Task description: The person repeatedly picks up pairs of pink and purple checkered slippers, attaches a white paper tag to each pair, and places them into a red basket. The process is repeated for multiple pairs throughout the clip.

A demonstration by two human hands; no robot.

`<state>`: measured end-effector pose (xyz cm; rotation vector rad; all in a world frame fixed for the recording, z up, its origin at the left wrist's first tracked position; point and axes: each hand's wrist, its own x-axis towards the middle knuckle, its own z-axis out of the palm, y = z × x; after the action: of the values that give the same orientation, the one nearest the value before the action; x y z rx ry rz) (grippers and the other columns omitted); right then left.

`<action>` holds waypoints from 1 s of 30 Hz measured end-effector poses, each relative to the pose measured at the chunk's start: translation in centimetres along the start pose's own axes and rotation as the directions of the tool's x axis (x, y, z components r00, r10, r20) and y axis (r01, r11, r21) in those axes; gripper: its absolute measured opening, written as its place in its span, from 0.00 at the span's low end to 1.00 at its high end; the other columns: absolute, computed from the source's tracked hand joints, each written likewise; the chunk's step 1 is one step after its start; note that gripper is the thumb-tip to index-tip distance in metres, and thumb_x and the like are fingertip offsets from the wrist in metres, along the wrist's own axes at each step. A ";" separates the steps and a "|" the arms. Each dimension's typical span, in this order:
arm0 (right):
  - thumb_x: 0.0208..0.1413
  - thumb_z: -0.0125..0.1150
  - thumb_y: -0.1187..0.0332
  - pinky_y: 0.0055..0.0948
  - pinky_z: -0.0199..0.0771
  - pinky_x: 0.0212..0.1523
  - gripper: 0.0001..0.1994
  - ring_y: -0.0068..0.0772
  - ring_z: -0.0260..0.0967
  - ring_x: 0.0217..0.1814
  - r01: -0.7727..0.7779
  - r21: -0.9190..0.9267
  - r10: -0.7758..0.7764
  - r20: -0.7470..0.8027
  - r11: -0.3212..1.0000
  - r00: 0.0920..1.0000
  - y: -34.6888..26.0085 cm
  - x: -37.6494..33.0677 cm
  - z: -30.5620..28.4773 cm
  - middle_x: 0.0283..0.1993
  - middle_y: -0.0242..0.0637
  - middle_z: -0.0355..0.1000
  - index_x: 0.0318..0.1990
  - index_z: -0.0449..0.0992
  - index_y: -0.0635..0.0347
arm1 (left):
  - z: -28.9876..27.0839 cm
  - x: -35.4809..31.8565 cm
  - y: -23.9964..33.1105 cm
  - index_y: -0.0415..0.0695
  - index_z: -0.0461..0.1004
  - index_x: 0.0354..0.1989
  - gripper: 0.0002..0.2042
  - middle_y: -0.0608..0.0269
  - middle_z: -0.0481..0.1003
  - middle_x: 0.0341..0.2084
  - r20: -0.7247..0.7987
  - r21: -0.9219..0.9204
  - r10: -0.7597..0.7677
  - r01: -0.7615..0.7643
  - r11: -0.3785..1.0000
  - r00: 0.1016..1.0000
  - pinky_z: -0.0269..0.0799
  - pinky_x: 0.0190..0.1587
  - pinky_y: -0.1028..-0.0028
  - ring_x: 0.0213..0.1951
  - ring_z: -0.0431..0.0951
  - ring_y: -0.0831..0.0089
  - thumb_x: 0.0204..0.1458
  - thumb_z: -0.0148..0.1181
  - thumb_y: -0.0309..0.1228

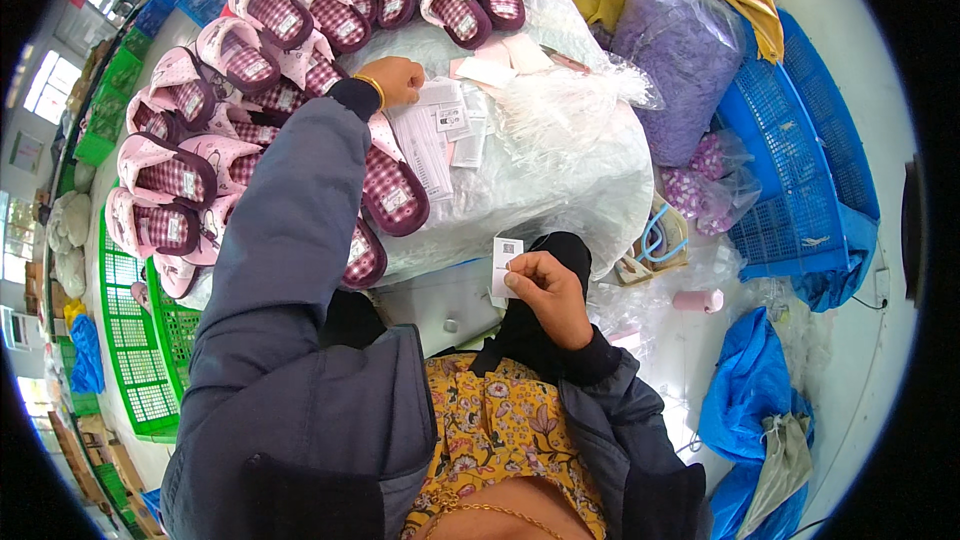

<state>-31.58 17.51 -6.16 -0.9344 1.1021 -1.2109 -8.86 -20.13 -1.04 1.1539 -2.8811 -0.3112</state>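
My right hand (550, 292) pinches a small white paper tag (507, 265) between thumb and fingers, above my knees. My left hand (394, 80) reaches across to the far side of the table, its fingers curled; whatever may be in them is hidden. Just beside it lie printed paper sheets (422, 150) and a small printed label (452, 118). Pink slippers with dark plaid insoles are grouped to the left and far side; one slipper (393, 183) lies just nearer than my left hand, partly covered by my forearm.
Clear plastic film (540, 195) covers the table, with a heap of thin white strings (560, 105) on it. To the right stand a bag of purple material (675, 60) and a blue plastic crate (775, 130). A green crate (130, 340) is at the left.
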 end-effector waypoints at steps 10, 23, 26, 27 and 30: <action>0.59 0.63 0.73 0.18 0.68 0.36 0.06 0.14 0.66 0.34 0.044 -0.224 -0.049 -0.017 0.974 0.999 0.0 -0.3 0.2 0.34 0.26 0.73 0.41 0.75 0.66 | 0.1 0.1 -2.8 0.43 0.76 0.30 0.11 0.57 0.78 0.26 -0.062 -0.227 0.054 -0.067 0.972 0.997 0.71 0.35 0.66 0.30 0.77 0.64 0.45 0.66 0.37; 0.58 0.63 0.75 0.18 0.69 0.39 0.06 0.14 0.67 0.36 -0.023 -0.110 0.025 0.010 0.994 1.000 -0.4 -0.2 1.2 0.36 0.27 0.73 0.42 0.74 0.65 | -1.1 -1.4 -0.2 0.45 0.78 0.36 0.09 0.55 0.78 0.34 -0.167 -0.194 -0.078 0.045 0.980 0.983 0.71 0.43 0.61 0.39 0.77 0.54 0.52 0.59 0.36; 0.59 0.63 0.74 0.19 0.71 0.41 0.07 0.15 0.69 0.37 -0.031 -0.121 0.032 0.012 0.992 0.999 -0.7 -0.5 1.3 0.37 0.29 0.75 0.41 0.75 0.66 | -1.3 -1.8 0.0 0.48 0.78 0.37 0.09 0.57 0.78 0.33 -0.264 -0.041 -0.013 0.002 0.999 0.964 0.71 0.42 0.58 0.40 0.77 0.54 0.53 0.56 0.37; 0.59 0.63 0.74 0.19 0.71 0.41 0.06 0.15 0.69 0.37 -0.033 -0.127 0.036 0.015 0.991 0.999 -0.7 -0.5 1.4 0.37 0.29 0.75 0.41 0.75 0.66 | -1.5 -2.1 0.1 0.49 0.78 0.37 0.09 0.59 0.78 0.33 -0.298 0.021 0.003 0.004 1.000 0.955 0.72 0.42 0.56 0.40 0.77 0.54 0.53 0.55 0.38; 0.59 0.62 0.75 0.18 0.69 0.39 0.06 0.15 0.67 0.36 0.002 -0.143 0.004 0.037 0.990 0.999 -0.7 -0.6 1.7 0.36 0.27 0.73 0.41 0.74 0.64 | -3.0 -3.6 2.4 0.48 0.77 0.34 0.07 0.59 0.76 0.33 -0.360 0.120 0.067 -0.025 0.992 0.931 0.71 0.43 0.58 0.40 0.76 0.56 0.54 0.55 0.36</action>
<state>-30.08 17.94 -5.04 -1.0615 1.1710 -1.1203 -7.58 -16.48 2.57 1.0270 -2.6189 0.0661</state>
